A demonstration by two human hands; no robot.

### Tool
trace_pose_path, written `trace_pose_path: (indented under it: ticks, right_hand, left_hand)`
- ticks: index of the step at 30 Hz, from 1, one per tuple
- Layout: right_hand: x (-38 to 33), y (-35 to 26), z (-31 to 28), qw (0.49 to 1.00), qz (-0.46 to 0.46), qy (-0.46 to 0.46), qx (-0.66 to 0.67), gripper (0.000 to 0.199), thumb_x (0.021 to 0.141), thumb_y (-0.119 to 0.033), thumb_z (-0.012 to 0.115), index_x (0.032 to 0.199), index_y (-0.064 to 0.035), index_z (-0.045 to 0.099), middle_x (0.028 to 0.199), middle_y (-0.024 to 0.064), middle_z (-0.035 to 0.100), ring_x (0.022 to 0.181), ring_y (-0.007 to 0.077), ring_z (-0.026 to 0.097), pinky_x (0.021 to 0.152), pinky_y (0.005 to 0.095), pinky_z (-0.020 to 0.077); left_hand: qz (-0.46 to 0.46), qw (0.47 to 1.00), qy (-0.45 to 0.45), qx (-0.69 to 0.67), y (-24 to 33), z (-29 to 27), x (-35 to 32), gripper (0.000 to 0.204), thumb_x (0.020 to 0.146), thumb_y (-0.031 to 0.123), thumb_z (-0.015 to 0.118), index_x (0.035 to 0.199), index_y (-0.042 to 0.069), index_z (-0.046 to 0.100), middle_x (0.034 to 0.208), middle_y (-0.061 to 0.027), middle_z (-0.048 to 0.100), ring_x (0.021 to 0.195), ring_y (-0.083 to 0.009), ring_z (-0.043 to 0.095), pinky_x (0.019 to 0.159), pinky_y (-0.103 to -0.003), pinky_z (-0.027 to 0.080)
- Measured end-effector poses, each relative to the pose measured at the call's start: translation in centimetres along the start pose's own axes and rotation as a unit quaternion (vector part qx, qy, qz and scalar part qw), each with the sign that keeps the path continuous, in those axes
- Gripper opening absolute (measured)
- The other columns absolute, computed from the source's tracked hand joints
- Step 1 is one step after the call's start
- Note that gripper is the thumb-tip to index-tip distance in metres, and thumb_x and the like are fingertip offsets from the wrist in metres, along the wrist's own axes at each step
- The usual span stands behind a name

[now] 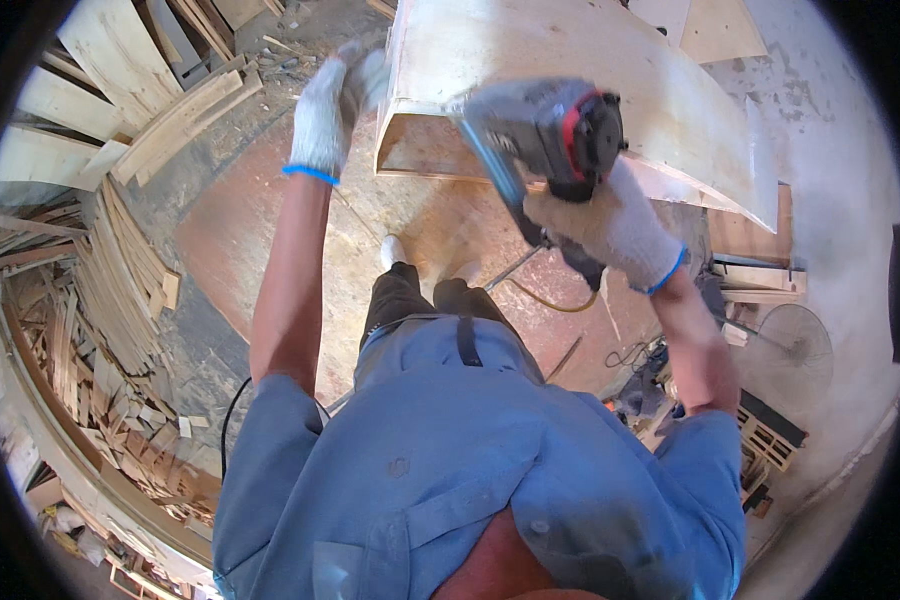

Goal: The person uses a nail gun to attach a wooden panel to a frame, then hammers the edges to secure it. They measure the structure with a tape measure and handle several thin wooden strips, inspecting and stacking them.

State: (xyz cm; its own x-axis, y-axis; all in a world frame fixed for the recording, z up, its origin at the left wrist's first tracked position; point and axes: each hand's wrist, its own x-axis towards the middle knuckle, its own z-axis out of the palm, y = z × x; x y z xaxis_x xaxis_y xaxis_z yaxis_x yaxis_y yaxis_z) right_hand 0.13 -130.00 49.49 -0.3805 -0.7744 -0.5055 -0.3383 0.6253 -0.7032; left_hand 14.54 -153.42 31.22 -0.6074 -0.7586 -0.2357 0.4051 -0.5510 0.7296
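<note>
My right hand [610, 225], in a white knit glove with a blue cuff, is wrapped round the handle of a grey and black nail gun [555, 130] with a red ring. The gun is slightly blurred, its nose over the near left end of a pale plywood box [530, 50]. The box has a curved side and an open near end framed by wooden strips. My left hand [322, 115], gloved the same way, is at the box's left side, fingers stretched toward it. Its fingertips are blurred, so firm contact is unclear. A yellowish air hose [560, 306] hangs below the gun.
Stacked wooden strips [120, 260] and plywood sheets [100, 60] lie at the left, with offcuts [160, 450] below them. A standing fan [792, 345] is at the right by a pale wall [860, 270]. A reddish board [270, 215] covers the floor around my feet.
</note>
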Motion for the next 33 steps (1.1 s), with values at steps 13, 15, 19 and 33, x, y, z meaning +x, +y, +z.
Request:
trace_pose_path:
  ticks: [13,15,19,33]
  right_hand:
    - [-7.1,23.4,10.8,0.94,0.235,0.027,0.246,0.029,0.082,-0.027,0.074,0.092,-0.0006,0.068,0.075,0.0072,0.067,0.063,0.0149,0.063,0.058,0.0311,0.0505]
    - [-9.3,26.3,11.6,0.904,0.245,0.084,0.34,0.025,0.083,-0.026,0.073,0.09,-0.0023,0.067,0.076,0.006,0.066,0.063,0.0143,0.062,0.057,0.0309,0.05]
    - [-13.9,31.5,12.5,0.807,0.178,0.186,0.531,0.02,0.087,-0.022,0.071,0.093,-0.0036,0.064,0.075,0.003,0.062,0.063,0.0133,0.061,0.056,0.0285,0.0508]
    - [-24.7,43.5,16.3,0.471,0.169,0.419,0.757,0.024,0.095,-0.032,0.067,0.089,-0.0092,0.066,0.074,0.0004,0.063,0.059,0.0118,0.059,0.052,0.0278,0.0467]
  left_hand:
    - [-0.386,0.847,-0.257,0.261,-17.8,-3.6,-22.1,0.032,0.101,0.024,0.056,0.116,-0.001,0.069,0.116,-0.0099,0.071,0.105,-0.0196,0.067,0.093,-0.031,0.051]
    - [-0.464,0.778,-0.322,0.277,-17.2,2.6,-23.3,0.039,0.102,0.029,0.056,0.121,-0.003,0.066,0.118,-0.012,0.07,0.111,-0.0187,0.065,0.098,-0.031,0.05]
    - [-0.561,0.665,-0.411,0.273,-19.4,9.2,-27.9,0.045,0.103,0.033,0.055,0.126,-0.005,0.061,0.119,-0.013,0.069,0.112,-0.0199,0.065,0.099,-0.033,0.05]
    - [-0.735,0.621,-0.209,0.175,-29.5,20.0,-39.5,0.028,0.108,0.035,0.042,0.101,0.012,0.055,0.061,0.0081,0.035,0.045,-0.006,0.028,0.043,-0.026,0.021]
